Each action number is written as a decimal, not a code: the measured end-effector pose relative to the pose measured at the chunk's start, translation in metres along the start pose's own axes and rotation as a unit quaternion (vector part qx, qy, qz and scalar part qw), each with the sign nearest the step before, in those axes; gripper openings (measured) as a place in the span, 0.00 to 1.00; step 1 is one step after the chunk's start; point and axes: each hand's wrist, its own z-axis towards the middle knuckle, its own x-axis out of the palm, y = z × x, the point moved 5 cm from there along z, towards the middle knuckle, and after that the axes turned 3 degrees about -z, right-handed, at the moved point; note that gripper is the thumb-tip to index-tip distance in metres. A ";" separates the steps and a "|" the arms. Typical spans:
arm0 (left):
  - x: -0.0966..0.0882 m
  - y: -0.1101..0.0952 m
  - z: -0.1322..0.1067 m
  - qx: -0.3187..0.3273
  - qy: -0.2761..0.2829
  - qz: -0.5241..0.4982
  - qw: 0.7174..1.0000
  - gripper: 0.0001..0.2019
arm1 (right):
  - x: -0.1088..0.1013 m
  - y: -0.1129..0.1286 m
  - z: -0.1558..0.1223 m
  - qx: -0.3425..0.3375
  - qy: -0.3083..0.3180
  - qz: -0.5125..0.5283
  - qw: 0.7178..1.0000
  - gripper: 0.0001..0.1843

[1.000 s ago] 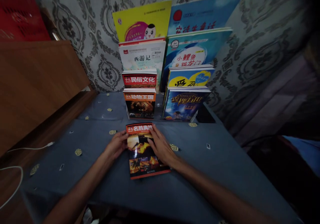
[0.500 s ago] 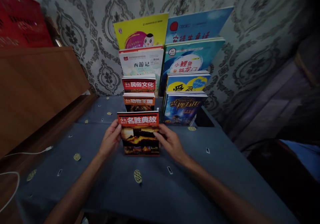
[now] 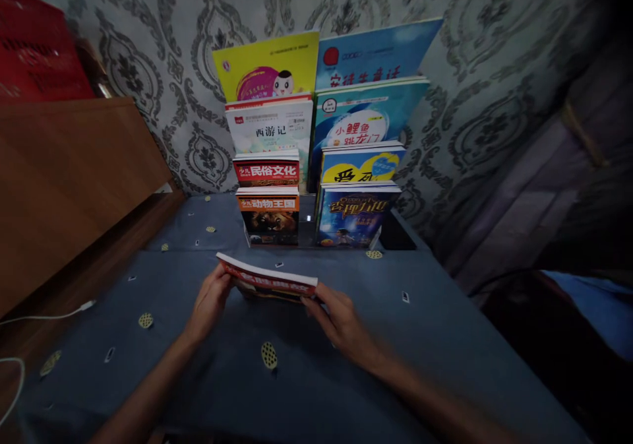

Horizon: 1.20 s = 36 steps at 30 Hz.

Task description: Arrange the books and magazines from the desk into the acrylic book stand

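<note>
A thin red-and-black paperback book [image 3: 270,282] is held between my hands, tilted so that its white top edge faces me. My left hand [image 3: 210,302] grips its left end, with the fingers partly behind it. At the right end, my right hand [image 3: 341,318] pinches the book between thumb and fingers. Behind it, an orange book with a lion cover [image 3: 271,220] stands at the front of the left stack. A red book [image 3: 267,172] and a white book [image 3: 270,127] rise behind that one. Beside them, a dark blue book [image 3: 353,216] fronts the right stack.
A blue patterned cloth [image 3: 376,391] covers the table. Farther back, yellow [image 3: 277,55] and blue [image 3: 380,51] books lean near the patterned wall. To the left are a wooden cabinet [image 3: 74,180], a red box [image 3: 37,48] and a white cable [image 3: 49,315].
The book in my hands has come toward me, away from the left stack, and its top has tipped so the cover is foreshortened. The lion book's cover is now uncovered.
</note>
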 end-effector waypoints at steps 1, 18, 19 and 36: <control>0.000 -0.001 -0.001 0.006 -0.002 0.013 1.000 0.09 | -0.001 0.002 -0.001 -0.004 0.002 0.001 1.000 0.09; -0.005 -0.024 -0.013 0.048 0.053 0.287 0.955 0.16 | 0.001 -0.004 0.008 -0.028 -0.006 0.001 1.000 0.11; -0.004 -0.022 -0.012 0.055 0.048 0.284 0.956 0.16 | 0.001 -0.004 0.007 -0.025 -0.011 -0.001 1.000 0.11; 0.037 -0.067 0.102 0.302 0.016 0.227 0.926 0.17 | -0.034 -0.047 0.125 -0.051 -0.107 -0.074 0.990 0.09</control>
